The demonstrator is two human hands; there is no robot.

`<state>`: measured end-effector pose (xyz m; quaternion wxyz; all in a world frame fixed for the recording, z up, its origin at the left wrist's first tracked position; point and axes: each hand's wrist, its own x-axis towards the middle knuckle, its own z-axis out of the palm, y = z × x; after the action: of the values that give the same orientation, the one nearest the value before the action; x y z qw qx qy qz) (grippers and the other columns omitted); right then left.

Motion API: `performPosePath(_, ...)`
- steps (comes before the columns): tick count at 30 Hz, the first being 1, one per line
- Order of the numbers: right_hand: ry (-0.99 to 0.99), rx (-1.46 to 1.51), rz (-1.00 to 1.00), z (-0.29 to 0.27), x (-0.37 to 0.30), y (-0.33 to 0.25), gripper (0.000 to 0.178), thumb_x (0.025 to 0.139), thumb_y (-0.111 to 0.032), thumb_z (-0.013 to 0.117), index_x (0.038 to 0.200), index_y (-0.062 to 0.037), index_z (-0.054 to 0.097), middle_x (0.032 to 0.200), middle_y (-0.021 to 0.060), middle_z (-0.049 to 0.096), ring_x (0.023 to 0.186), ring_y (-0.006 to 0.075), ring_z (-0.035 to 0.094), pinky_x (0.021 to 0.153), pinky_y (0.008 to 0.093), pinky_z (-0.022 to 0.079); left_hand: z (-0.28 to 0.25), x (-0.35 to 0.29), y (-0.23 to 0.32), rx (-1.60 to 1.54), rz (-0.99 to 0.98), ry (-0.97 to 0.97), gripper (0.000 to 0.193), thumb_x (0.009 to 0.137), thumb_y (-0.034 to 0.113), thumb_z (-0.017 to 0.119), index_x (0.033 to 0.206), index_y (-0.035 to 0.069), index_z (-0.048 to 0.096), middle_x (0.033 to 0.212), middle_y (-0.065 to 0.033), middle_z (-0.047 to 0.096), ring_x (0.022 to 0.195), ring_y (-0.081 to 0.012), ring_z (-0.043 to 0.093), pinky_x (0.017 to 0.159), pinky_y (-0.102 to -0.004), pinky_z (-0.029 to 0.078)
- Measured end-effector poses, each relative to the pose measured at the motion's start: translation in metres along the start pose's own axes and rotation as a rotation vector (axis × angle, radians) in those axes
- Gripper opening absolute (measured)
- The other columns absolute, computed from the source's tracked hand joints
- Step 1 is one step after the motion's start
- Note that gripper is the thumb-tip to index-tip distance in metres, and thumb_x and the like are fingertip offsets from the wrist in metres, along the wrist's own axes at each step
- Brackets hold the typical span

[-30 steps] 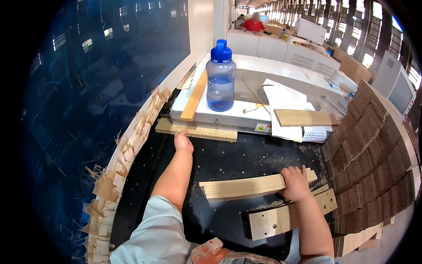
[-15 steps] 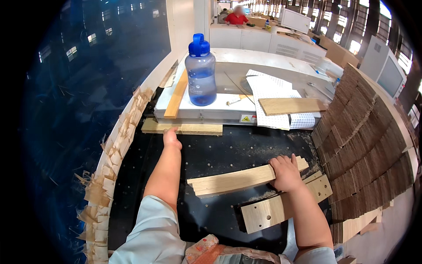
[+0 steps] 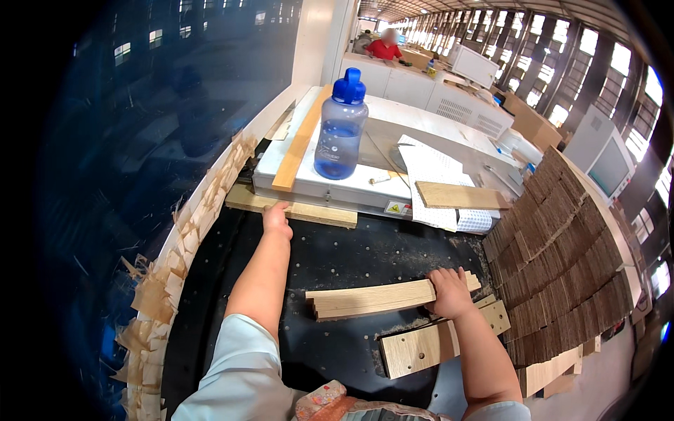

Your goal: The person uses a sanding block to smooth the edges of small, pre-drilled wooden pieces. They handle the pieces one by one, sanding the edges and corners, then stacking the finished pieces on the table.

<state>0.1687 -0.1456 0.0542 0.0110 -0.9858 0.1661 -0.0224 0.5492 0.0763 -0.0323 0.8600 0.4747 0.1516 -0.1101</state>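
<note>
My left hand (image 3: 278, 222) reaches to the far side of a black work surface, its fingers closed on the near edge of a long pale wooden board (image 3: 323, 213). That board lies against a white machine housing. On the right, my right hand (image 3: 451, 293) grips the right end of a small stack of wooden strips (image 3: 372, 297), which lies slantwise across the surface. Its fingers wrap over the top, so part of the stack is hidden. Nearer to me, under my right forearm, lie wooden boards with drilled holes (image 3: 411, 351).
A blue-capped water bottle (image 3: 340, 133), an orange-brown strip (image 3: 302, 144), papers (image 3: 428, 168) and a short board (image 3: 460, 196) rest on the white housing (image 3: 281, 168). Tall brown stacked panels (image 3: 554, 266) stand right; frayed tape edges a blue panel left. A person in red (image 3: 384, 49) sits far back.
My view has turned and tilted, so the surroundings sit differently in the picture. Both hands keep their holds, with little movement of the board or the stack.
</note>
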Motion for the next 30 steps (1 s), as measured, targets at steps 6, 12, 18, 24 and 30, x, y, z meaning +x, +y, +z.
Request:
performPosePath(6, 0.017, -0.008, -0.007, 0.005, -0.004, 0.004, 0.056, 0.062, -0.02, 0.081, 0.112, -0.0145, 0.055, 0.11, 0.0062, 0.057, 0.115, 0.0296, 0.05, 0.111, 0.0589, 0.025, 0.01, -0.006, 0.006, -0.029, -0.114, 0.021, 0.05, 0.079, 0.008, 0.068, 0.126, 0.011, 0.053, 0.13, -0.0064, 0.053, 0.121, -0.0225, 0.045, 0.106, -0.0405, 0.029)
performPosePath(12, 0.006, -0.008, -0.018, 0.003, -0.002, 0.0, 0.056, 0.065, -0.019, 0.079, 0.115, -0.0151, 0.053, 0.112, 0.0064, 0.057, 0.117, 0.0294, 0.05, 0.111, 0.0577, 0.024, -0.002, 0.028, -0.006, -0.016, -0.022, 0.016, 0.057, 0.073, 0.009, 0.07, 0.126, 0.005, 0.05, 0.121, -0.0086, 0.057, 0.105, -0.0228, 0.053, 0.094, -0.0366, 0.038)
performPosePath(18, -0.063, 0.014, 0.031, -0.005, -0.005, -0.001, 0.056, 0.068, -0.016, 0.074, 0.119, -0.0148, 0.053, 0.116, 0.0057, 0.055, 0.12, 0.0275, 0.048, 0.114, 0.0566, 0.021, -0.004, 0.042, -0.013, -0.009, -0.056, 0.0, 0.053, 0.073, 0.01, 0.068, 0.124, 0.008, 0.052, 0.126, -0.0058, 0.054, 0.114, -0.0206, 0.046, 0.1, -0.0357, 0.032)
performPosePath(24, -0.006, 0.045, 0.019, 0.002, -0.002, 0.002, 0.051, 0.069, -0.012, 0.068, 0.118, -0.0149, 0.054, 0.114, 0.0062, 0.056, 0.12, 0.0278, 0.048, 0.113, 0.0577, 0.021, -0.016, 0.042, 0.006, 0.031, -0.051, -0.058, 0.07, 0.078, 0.016, 0.066, 0.141, 0.003, 0.039, 0.153, -0.0141, 0.033, 0.142, -0.0263, 0.026, 0.118, -0.0434, 0.008)
performPosePath(30, -0.028, 0.105, 0.017, -0.004, -0.001, 0.008, 0.041, 0.076, -0.005, 0.058, 0.116, -0.0141, 0.055, 0.115, 0.0084, 0.056, 0.12, 0.0292, 0.048, 0.113, 0.0601, 0.019, 0.026, -0.099, 0.05, 0.764, 0.153, -0.516, 0.077, 0.081, 0.021, 0.067, 0.148, 0.007, 0.032, 0.152, -0.0153, 0.034, 0.143, -0.0262, 0.026, 0.116, -0.0399, 0.017)
